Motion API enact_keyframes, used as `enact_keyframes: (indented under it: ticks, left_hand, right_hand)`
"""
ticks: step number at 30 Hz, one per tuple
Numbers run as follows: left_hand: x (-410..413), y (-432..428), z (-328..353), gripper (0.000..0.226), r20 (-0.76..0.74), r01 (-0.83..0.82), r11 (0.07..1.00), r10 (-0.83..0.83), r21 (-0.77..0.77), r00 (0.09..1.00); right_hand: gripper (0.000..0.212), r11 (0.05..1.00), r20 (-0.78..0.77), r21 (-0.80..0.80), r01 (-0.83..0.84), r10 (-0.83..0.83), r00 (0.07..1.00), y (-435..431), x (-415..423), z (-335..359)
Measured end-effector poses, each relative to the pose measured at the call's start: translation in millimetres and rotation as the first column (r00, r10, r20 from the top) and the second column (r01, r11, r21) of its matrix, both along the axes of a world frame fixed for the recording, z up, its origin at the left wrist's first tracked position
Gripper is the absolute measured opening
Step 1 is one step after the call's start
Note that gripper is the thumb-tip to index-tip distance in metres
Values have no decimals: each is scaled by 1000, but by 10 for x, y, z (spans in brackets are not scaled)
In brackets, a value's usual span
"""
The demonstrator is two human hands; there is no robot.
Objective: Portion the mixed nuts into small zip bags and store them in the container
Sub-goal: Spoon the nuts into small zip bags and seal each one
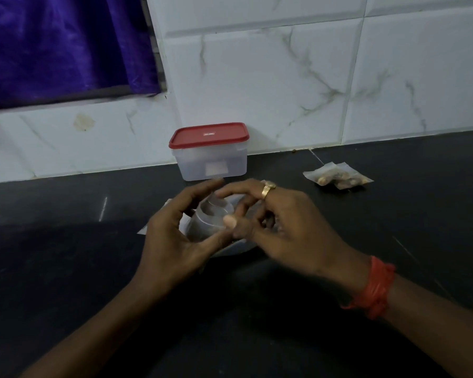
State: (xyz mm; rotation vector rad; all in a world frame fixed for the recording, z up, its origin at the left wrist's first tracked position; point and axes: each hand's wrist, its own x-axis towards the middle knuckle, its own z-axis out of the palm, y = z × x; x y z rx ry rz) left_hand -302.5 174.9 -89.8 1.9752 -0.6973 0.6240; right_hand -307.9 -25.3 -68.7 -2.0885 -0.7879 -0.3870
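Note:
Both hands meet over the dark counter (66, 255) around a small clear zip bag (212, 218). My left hand (175, 236) holds the bag with thumb and fingers curled around its mouth, keeping it wide. My right hand (281, 222), wearing a gold ring, pinches the bag's right edge with its fingertips. Under the hands lies something pale (230, 248), mostly hidden. A clear container with a red lid (209, 152) stands shut against the wall behind the hands. Filled small bags of nuts (337, 177) lie to the right.
White marble-look tiles (284, 77) form the wall behind the counter. A purple curtain (60, 45) hangs at the upper left. A red thread band wraps my right wrist.

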Motion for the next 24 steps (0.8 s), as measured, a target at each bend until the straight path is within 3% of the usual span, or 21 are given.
enact_keyframes:
  ticks: [4,7,11,15,19,24]
  left_hand:
    - [19,12,-10,78,31,65,997,-67,42,997]
    - [9,28,0,89,-29,43,999,-43,5,999]
    - [-10,7,26,63,-196,31,974,-76,-223,978]
    - [-56,-15,72,41,-316,91,993,-112,-81,942]
    - [-106,-94,54,23,-407,158,980,-195,-122,893]
    - [-79,-68,63,19,-356,83,985,-132,-151,925]
  right_hand:
    - [14,1000,39,13,3,-3,999,85,-56,-91]
    - [7,993,-72,109,43,-36,997,-1,57,-107]
    - [13,935,-214,354,26,54,975,-99,162,-61]
    - [13,886,-188,463,-4,102,977,-117,159,-12]
    - [13,901,-104,428,-74,130,986,-78,135,-24]
    - [23,930,-23,368,-18,28,999,-91,133,-42]
